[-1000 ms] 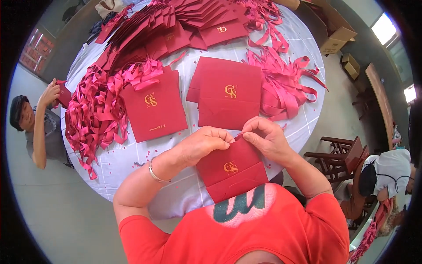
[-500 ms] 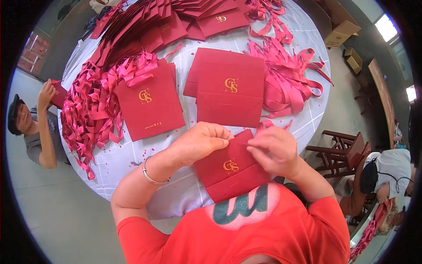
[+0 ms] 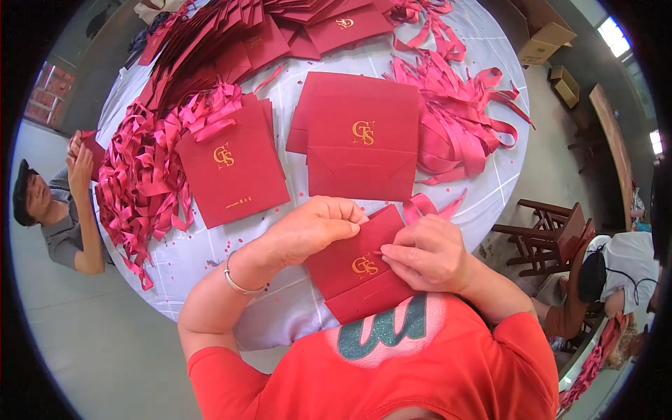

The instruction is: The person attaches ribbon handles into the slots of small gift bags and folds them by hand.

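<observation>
A flattened dark red paper gift bag (image 3: 374, 297) with a gold emblem lies at the table's near edge, against my shirt. My left hand (image 3: 315, 227) pinches its upper left edge between thumb and fingers. Over the bag's right part, my right hand (image 3: 428, 255) is closed in a pinch. A small pinkish bit that looks like a ribbon end shows at its fingertips. Just beyond that hand curls a loose pink ribbon (image 3: 420, 206). Ahead lie two stacks of flat red bags, a left stack (image 3: 234, 178) and a middle stack (image 3: 360, 105).
Heaps of pink ribbon, a left heap (image 3: 136, 175) and a right heap (image 3: 465, 133), flank the stacks on the white tablecloth (image 3: 280, 308). Many red bags (image 3: 210, 49) fan across the far side. A co-worker (image 3: 59, 210) handles a bag at left. Wooden stools (image 3: 546, 234) stand right.
My right hand has moved left and down over the bag, its pinch now beside the emblem. My left hand keeps its hold. The co-worker's arms have shifted.
</observation>
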Available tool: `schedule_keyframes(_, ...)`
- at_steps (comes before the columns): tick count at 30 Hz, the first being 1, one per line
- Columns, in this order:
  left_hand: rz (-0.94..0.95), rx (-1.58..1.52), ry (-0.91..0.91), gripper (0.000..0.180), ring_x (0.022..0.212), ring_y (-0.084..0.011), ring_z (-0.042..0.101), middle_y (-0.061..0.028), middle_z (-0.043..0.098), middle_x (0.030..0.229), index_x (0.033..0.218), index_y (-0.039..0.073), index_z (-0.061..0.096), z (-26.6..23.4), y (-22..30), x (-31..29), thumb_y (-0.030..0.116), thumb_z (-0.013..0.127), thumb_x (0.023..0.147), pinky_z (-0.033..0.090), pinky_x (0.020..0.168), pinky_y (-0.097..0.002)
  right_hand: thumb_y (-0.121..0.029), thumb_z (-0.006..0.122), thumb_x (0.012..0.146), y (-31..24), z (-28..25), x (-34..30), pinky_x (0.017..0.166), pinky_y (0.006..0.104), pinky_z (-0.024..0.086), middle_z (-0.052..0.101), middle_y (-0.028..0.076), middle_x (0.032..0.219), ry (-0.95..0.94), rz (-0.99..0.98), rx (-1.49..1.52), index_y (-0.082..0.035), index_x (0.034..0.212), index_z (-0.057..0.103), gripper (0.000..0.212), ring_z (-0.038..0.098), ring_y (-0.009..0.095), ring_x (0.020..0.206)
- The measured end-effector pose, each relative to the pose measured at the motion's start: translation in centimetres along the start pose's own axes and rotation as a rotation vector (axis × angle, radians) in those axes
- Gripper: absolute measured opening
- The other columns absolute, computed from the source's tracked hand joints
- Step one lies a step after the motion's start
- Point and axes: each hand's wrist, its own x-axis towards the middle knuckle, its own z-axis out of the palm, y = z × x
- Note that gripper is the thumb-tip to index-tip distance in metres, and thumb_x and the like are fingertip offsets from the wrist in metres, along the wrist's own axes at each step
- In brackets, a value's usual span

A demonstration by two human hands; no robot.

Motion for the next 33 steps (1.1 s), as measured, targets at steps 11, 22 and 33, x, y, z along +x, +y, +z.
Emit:
schedule_keyframes(11, -0.001, -0.020, 0.020, 0.024, 0.091, -0.0074, 0.062, -0.0029, 0.067, 0.102, 0.108, 0.000, 0.062, 0.7, 0.4, 0.0, -0.002, 0.046, 0.091, 0.050, 0.083, -0.0242, -0.002, 0.082, 0.065, 0.2, -0.1, -0.2, 0.054, 0.0324, 0.045, 0.063, 0.007, 0.082, 0.038, 0.087, 0.062, -0.007, 0.092, 0.069, 0.031, 0.059, 0.022, 0.065)
schedule_keyframes(22, 0.072, 0.101, -0.059, 0.030, 0.102, -0.0089, 0.059, -0.0034, 0.067, 0.111, 0.119, -0.003, 0.062, 0.6, 0.7, -0.5, -0.002, 0.047, 0.093, 0.047, 0.092, -0.0249, -0.004, 0.070, 0.087, 2.7, -0.7, 0.7, 0.081, 0.0277, 0.049, 0.069, 0.007, 0.102, 0.014, 0.702, 0.839, -0.002, 0.097, 0.066, 0.011, 0.063, 0.012, 0.093)
schedule_keyframes(33, 0.165, 0.133, -0.018, 0.018, 0.091, -0.0030, 0.055, 0.0034, 0.062, 0.097, 0.108, -0.002, 0.062, 1.9, 0.9, -1.3, 0.000, 0.051, 0.094, 0.045, 0.081, -0.0205, -0.002, 0.067, 0.090, 2.3, -0.9, 1.3, 0.083, 0.0234, 0.050, 0.067, 0.005, 0.098, -0.051, 0.582, 0.895, 0.000, 0.099, 0.064, 0.010, 0.061, 0.009, 0.092)
